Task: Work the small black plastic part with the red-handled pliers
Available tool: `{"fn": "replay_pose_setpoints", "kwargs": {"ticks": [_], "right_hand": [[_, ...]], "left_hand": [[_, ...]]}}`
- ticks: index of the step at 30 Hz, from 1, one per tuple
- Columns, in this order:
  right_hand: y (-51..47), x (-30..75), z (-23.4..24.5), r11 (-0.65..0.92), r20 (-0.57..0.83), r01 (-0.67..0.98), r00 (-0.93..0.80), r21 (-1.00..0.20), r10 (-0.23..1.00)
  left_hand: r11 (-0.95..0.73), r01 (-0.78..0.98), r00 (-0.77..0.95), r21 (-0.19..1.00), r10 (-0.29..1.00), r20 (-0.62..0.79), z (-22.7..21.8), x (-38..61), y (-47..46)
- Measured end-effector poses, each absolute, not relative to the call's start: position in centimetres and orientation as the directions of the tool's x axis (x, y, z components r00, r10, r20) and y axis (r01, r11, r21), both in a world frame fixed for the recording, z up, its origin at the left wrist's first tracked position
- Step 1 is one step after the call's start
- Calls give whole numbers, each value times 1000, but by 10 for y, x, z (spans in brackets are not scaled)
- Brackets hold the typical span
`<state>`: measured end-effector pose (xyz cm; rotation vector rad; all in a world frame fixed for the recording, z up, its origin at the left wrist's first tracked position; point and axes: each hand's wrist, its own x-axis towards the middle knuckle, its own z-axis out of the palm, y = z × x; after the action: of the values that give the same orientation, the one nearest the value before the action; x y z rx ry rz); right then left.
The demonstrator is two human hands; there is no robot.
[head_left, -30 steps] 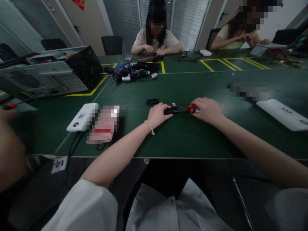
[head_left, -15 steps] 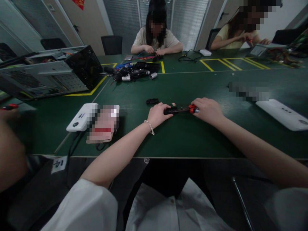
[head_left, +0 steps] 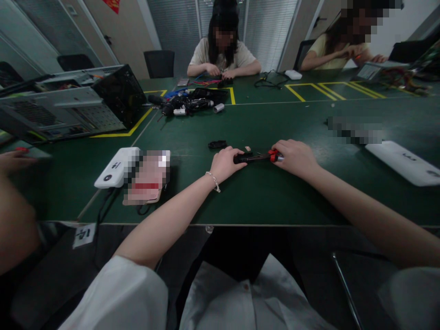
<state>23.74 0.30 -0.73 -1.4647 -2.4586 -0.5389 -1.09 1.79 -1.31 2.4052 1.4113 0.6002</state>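
Observation:
My left hand is closed on a small black plastic part, pinched between thumb and fingers just above the table. My right hand is wrapped round a red-handled screwdriver, whose thin shaft points left. Its tip reaches the black part; the exact contact is too small to make out. Another black plastic piece lies on the green table just beyond my left hand. Close by rests a tiny pale scrap.
A white power bank and a pink phone lie to the left. Another white power bank is on the right. Cables and an open computer case stand farther back. Co-workers sit opposite; another person's hand is at far left.
Both my hands stay almost in place, with the screwdriver and black part shifting only slightly. The co-worker's hand at far left has moved a little.

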Motion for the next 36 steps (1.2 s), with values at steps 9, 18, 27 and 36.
{"fn": "replay_pose_setpoints", "kwargs": {"ticks": [9,18,27,36], "right_hand": [[4,239,-9,448,355,870,-493,205,794],[4,238,-8,444,355,872,-490,206,796],[8,240,-9,463,322,865,-503,196,802],[5,240,-5,467,341,842,-538,272,771]], "left_hand": [[-492,750,440,443,870,222,-16,-11,20],[-499,748,444,438,866,228,-18,-11,21],[-480,750,441,455,876,198,-13,-11,18],[-477,755,447,450,876,179,-13,-12,20]]}}
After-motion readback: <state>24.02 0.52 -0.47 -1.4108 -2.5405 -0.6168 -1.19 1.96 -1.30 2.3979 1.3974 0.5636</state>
